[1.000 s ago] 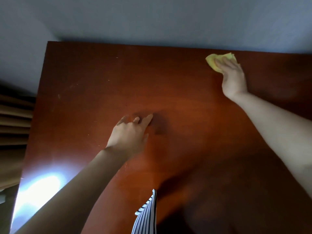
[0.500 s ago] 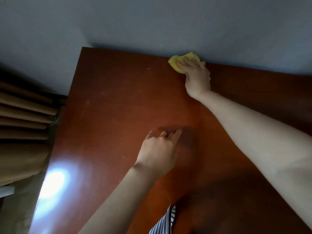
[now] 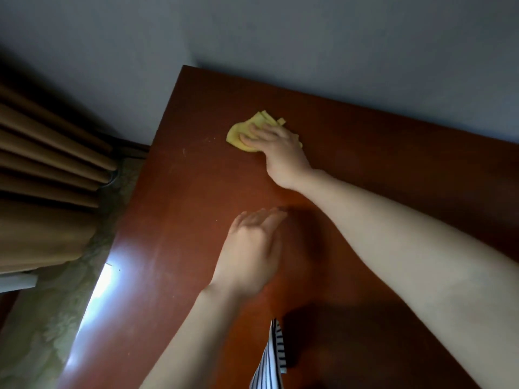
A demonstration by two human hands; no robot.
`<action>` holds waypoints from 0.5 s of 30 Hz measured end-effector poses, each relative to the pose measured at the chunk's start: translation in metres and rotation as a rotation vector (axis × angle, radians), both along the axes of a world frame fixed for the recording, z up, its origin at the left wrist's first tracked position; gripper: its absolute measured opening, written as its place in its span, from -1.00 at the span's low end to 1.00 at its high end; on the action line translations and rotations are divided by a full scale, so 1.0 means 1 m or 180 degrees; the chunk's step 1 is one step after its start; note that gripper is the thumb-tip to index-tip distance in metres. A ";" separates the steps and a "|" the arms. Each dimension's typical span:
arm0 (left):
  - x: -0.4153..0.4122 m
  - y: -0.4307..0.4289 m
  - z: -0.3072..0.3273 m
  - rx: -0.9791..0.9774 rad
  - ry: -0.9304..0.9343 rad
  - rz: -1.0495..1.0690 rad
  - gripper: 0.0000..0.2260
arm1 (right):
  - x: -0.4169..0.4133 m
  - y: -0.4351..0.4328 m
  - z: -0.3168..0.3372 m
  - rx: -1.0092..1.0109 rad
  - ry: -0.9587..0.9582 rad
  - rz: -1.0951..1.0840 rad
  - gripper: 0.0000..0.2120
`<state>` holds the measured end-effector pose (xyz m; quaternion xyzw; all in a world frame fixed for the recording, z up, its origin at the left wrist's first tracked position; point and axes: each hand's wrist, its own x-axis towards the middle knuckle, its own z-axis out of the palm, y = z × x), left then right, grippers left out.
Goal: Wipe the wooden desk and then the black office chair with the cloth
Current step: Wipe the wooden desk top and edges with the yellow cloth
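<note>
Cloth (image 3: 245, 133), yellow and crumpled, lies pressed flat on the wooden desk (image 3: 393, 178) near the desk's far left corner, pinned under the fingers of the person's right hand (image 3: 276, 148). The fingers are spread over the fabric and bear down on it rather than pinching it; folds stick out past the fingertips toward 11 o'clock and a scrap shows at the heel of the hand. From the palm, the exposed bulk of the cloth lies toward 10 o'clock, with the desk's left edge further out at 9 o'clock and the grey wall (image 3: 309, 37) along the back edge at 12. The right forearm runs back toward 4 o'clock, so any pull toward the body would travel along that line.

The left hand (image 3: 252, 248) is nearer the wearer, at about 6 o'clock from the cloth and well apart from it, fingers loosely apart, holding nothing; whether it touches the surface or hovers just above cannot be told. The right hand alone works the cloth. Brown curtains (image 3: 47, 175) hang off the desk's left side, and a striped garment (image 3: 271, 360) shows at the bottom. No black office chair is in view, so the desk stage appears to be under way, with the near half of the surface probably yet to be covered.
</note>
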<state>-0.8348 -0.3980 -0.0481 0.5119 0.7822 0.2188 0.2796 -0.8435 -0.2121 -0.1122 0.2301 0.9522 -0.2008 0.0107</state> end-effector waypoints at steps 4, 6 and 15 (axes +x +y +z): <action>-0.010 -0.014 0.006 0.0278 -0.0059 0.0782 -0.63 | 0.044 -0.047 -0.002 -0.0096 0.0142 -0.0025 -0.36; -0.010 -0.017 0.009 0.0429 0.0001 0.0880 -0.64 | 0.065 -0.068 -0.002 -0.0119 0.0196 -0.0022 -0.40; 0.015 0.003 0.003 -0.0025 0.0125 0.0383 -0.56 | 0.169 -0.102 -0.001 0.0051 0.0461 0.0904 -0.48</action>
